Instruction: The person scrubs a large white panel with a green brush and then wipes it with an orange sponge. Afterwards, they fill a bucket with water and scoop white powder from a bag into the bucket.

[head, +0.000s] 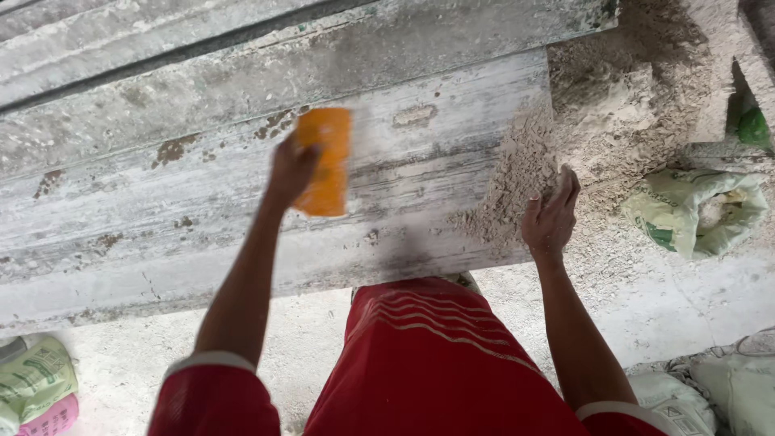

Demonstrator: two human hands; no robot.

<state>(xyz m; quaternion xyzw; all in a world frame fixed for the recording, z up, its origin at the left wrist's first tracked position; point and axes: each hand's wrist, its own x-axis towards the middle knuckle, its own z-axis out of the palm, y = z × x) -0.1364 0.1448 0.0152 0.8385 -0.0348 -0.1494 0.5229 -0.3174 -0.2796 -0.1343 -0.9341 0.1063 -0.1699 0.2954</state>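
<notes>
My left hand (291, 168) grips an orange rectangular block (324, 161), blurred by motion, pressed flat against a long, pale, scuffed slab (202, 210) with brown chipped spots. My right hand (551, 216) rests with fingers together on the slab's right end, at the edge of a heap of beige powder (565, 137), and holds nothing that I can see. Both arms reach out from red sleeves with white cuffs, and my red garment fills the bottom of the view.
More grey slabs (161, 48) lie stacked beyond. A green-and-white sack (694, 211) lies open at the right, more sacks (726, 387) sit at the bottom right, and green and pink bags (36, 387) at the bottom left. The dusty concrete floor (670, 299) runs below the slab.
</notes>
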